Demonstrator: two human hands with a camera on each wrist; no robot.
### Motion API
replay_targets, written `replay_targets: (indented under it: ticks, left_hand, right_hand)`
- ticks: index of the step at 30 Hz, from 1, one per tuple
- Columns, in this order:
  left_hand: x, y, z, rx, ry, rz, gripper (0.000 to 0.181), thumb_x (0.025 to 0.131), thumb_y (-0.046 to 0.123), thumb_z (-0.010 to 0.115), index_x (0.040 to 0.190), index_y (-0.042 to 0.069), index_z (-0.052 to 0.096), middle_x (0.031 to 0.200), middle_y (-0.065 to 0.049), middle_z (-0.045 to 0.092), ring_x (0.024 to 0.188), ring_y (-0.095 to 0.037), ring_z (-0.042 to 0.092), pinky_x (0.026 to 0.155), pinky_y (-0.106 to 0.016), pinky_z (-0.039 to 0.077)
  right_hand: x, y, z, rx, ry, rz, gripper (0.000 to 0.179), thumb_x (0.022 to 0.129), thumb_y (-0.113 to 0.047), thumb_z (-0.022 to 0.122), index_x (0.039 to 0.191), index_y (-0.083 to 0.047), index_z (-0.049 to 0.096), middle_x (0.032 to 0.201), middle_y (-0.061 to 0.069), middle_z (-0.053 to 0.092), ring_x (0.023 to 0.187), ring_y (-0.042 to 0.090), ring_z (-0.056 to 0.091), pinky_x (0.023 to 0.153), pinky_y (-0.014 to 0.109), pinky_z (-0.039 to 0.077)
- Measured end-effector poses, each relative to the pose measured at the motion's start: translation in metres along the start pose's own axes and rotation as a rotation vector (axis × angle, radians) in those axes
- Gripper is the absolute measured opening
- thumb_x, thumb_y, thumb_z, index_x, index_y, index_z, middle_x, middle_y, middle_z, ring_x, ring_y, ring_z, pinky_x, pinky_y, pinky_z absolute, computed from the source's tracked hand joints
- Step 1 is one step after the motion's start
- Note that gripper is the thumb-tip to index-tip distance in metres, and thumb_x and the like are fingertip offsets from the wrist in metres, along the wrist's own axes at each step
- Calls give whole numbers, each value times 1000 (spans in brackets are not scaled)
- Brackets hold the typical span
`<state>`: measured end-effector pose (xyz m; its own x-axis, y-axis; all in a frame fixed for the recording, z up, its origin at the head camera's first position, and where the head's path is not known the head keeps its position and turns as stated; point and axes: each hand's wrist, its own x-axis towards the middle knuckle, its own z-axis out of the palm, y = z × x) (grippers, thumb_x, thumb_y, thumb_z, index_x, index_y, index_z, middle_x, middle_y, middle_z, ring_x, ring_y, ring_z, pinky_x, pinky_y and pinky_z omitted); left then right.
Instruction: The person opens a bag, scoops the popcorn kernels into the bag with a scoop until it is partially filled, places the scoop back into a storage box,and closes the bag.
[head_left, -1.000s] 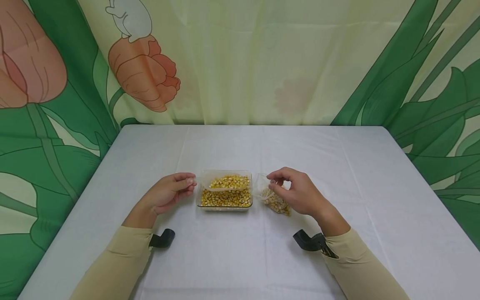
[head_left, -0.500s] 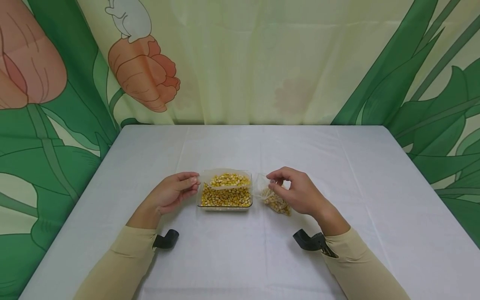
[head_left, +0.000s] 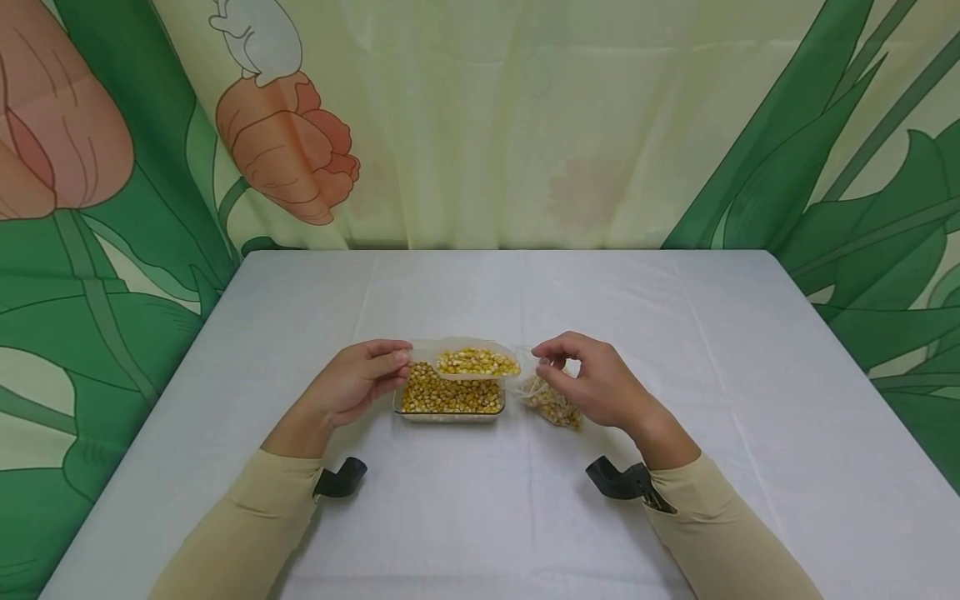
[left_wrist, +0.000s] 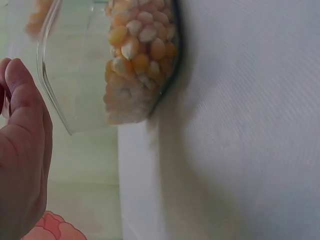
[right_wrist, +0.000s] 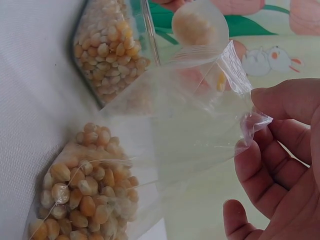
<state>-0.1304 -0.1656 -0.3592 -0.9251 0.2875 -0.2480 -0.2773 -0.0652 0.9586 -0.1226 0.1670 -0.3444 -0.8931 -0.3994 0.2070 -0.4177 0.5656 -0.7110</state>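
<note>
In the head view my left hand (head_left: 367,379) pinches the handle end of a translucent plastic scoop (head_left: 477,375) heaped with yellow corn kernels. The scoop hangs over the right part of a clear glass container (head_left: 450,417) that holds more kernels. My right hand (head_left: 592,379) pinches the upper edge of a clear plastic bag (right_wrist: 185,120) between thumb and fingers. Corn kernels (right_wrist: 85,195) fill the bag's lower part, which rests on the table. In the right wrist view the scoop's bowl (right_wrist: 200,25) is beside the bag's mouth. The left wrist view shows my left hand (left_wrist: 22,145) above the container's rim.
A white cloth covers the table (head_left: 480,517). The glass container and the bag stand side by side near its middle. Behind the table hangs a curtain (head_left: 480,125) printed with plants and a rabbit. A black wrist mount (head_left: 341,477) juts from the left sleeve.
My left hand has moved right, carrying the kernel-filled scoop up and across the container towards the bag. The right hand and bag have stayed almost still.
</note>
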Motion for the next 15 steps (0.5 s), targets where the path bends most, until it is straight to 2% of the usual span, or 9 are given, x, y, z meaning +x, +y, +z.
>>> replay_targets:
  ticks: [9, 15]
  left_hand:
    - [0, 7, 15, 36, 4, 13, 40, 104, 4, 53, 135, -19, 42, 98, -9, 65, 88, -10, 65, 79, -18, 55]
    - [-2, 12, 27, 42, 5, 34, 37, 103, 2, 53, 133, -19, 44, 98, -9, 65, 85, -8, 65, 79, -18, 55]
  right_hand:
    - [1, -2, -1, 5, -4, -7, 16, 95, -6, 67, 110, -4, 72, 96, -2, 65, 90, 17, 57, 73, 37, 49]
    - [2, -2, -2, -3, 3, -28, 15, 95, -6, 67, 109, -5, 72, 95, -2, 65, 90, 17, 57, 73, 35, 49]
